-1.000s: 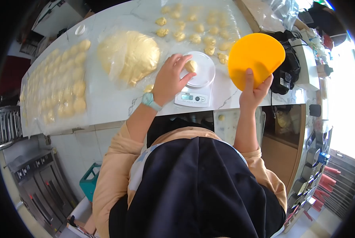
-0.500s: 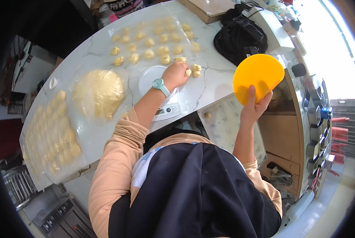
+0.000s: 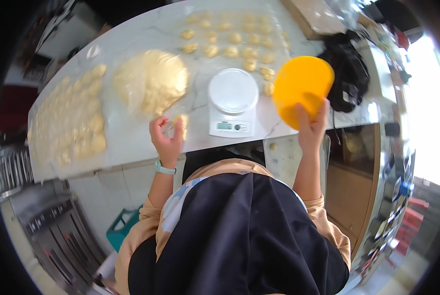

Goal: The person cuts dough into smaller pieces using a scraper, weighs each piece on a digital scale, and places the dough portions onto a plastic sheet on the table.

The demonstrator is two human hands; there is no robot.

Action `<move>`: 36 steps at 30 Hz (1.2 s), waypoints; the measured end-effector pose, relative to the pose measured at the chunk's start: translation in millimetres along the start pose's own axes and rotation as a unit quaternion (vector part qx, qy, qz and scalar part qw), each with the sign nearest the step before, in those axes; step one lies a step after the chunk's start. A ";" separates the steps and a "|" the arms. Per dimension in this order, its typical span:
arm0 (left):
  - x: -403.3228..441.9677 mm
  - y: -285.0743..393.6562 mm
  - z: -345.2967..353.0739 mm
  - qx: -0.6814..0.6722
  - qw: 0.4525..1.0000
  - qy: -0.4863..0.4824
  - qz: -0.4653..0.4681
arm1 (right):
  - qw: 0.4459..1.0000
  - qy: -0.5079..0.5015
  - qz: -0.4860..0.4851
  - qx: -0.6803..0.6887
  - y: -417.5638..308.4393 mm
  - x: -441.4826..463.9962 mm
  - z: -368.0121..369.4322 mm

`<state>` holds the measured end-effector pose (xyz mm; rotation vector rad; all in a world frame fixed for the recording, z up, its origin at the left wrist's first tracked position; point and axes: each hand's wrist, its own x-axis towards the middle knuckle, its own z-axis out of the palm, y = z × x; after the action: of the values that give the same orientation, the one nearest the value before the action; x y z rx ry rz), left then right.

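Note:
My left hand (image 3: 168, 139), with a pale watch at the wrist, is at the table's front edge. Its thumb and fingers are spread beside a small piece of dough (image 3: 183, 123); the thumb overlaps it, and I cannot tell whether they touch. Just beyond lies a large mound of yellow dough (image 3: 153, 81), partly under clear plastic. A yellow dough scraper (image 3: 303, 88) is held up in my right hand (image 3: 312, 129), gripped at its lower edge. Between my hands stands a white kitchen scale (image 3: 233, 93) with its display facing me.
Rows of small dough pieces (image 3: 231, 51) lie under plastic at the back. More dough balls (image 3: 77, 115) fill the table's left side. A black bag (image 3: 347, 73) and a white box (image 3: 375, 69) are at the right. Below the left edge stands an oven (image 3: 62, 236).
My left hand has moved from the dough pieces right of the scale to the left, beside the big mound, and its fingers have opened. The view has shifted; my right hand still holds the scraper.

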<state>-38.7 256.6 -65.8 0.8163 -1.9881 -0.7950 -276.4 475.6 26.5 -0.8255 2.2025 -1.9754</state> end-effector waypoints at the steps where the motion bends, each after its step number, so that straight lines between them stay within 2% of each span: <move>1: -9.1 -2.9 -12.9 0.031 0.999 0.012 -0.022 | 0.994 -0.107 0.016 -0.030 -0.4 0.5 19.9; 4: -19.3 -3.8 -21.4 0.095 0.995 -0.036 0.010 | 0.920 -0.379 0.021 -0.099 -22.5 -6.5 95.6; 5: -20.7 -6.8 -20.7 0.083 0.996 -0.038 0.015 | 0.900 -0.423 -0.023 -0.106 -25.0 -8.2 118.9; 9: -23.6 -20.9 -10.1 0.034 0.998 -0.044 0.027 | 0.817 -0.523 -0.152 -0.189 -36.8 7.8 185.4; 12: -31.2 -15.3 -16.3 0.017 0.998 -0.060 -0.008 | 0.758 -0.582 -0.131 -0.264 -28.7 -12.3 209.7; 13: -34.0 -11.7 -22.4 0.015 0.996 -0.079 -0.030 | 0.776 -0.563 -0.137 -0.249 -22.9 -26.2 207.2; 14: -30.2 -9.1 -24.3 0.012 0.995 -0.089 -0.045 | 0.824 -0.484 -0.201 -0.217 0.2 -48.8 201.8; 16: -31.7 2.4 -33.8 0.040 0.993 -0.102 -0.046 | 0.869 -0.408 -0.233 -0.152 22.5 -75.0 181.8; 17: -31.9 8.1 -37.5 0.054 0.991 -0.112 -0.045 | 0.875 -0.420 -0.175 -0.164 20.0 -76.5 170.7; 19: -26.0 25.4 -35.2 -0.160 0.967 -0.057 -0.192 | 0.879 -0.435 -0.052 -0.186 17.4 -72.4 147.4; 20: -26.0 31.1 -32.2 -0.262 0.927 -0.031 -0.265 | 0.910 -0.384 -0.040 -0.152 21.2 -67.9 138.8; 21: -24.2 20.1 -27.6 -0.231 0.940 -0.080 -0.238 | 0.936 -0.331 -0.040 -0.113 14.0 -59.4 131.7; 24: 8.0 16.6 0.9 -0.271 0.904 -0.197 -0.264 | 0.980 -0.180 -0.063 -0.059 -5.0 -32.7 109.3; 27: 38.1 54.0 38.4 -0.525 0.775 -0.226 -0.270 | 0.991 -0.074 -0.077 -0.076 -12.1 -20.0 85.6; 30: 45.3 61.9 54.9 -0.467 0.811 -0.262 -0.236 | 0.991 -0.013 -0.067 -0.111 -9.4 -17.3 57.3; 31: 42.3 59.0 53.5 -0.476 0.818 -0.238 -0.219 | 0.990 -0.001 -0.068 -0.122 -5.5 -17.9 47.7; 33: 34.6 49.1 36.2 -0.224 0.942 -0.209 -0.135 | 0.990 0.025 -0.047 -0.131 -2.9 -21.0 31.7; 34: 29.7 43.3 25.5 -0.089 0.975 -0.185 -0.086 | 0.989 0.041 -0.045 -0.136 0.1 -21.7 25.8; 36: 13.6 28.6 9.2 0.082 0.987 -0.133 -0.028 | 0.987 0.069 -0.040 -0.142 7.8 -25.2 17.0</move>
<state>-59.9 265.0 -42.0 0.9036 -2.2987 -0.8159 -250.8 471.3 8.8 -0.8425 2.6146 -1.8277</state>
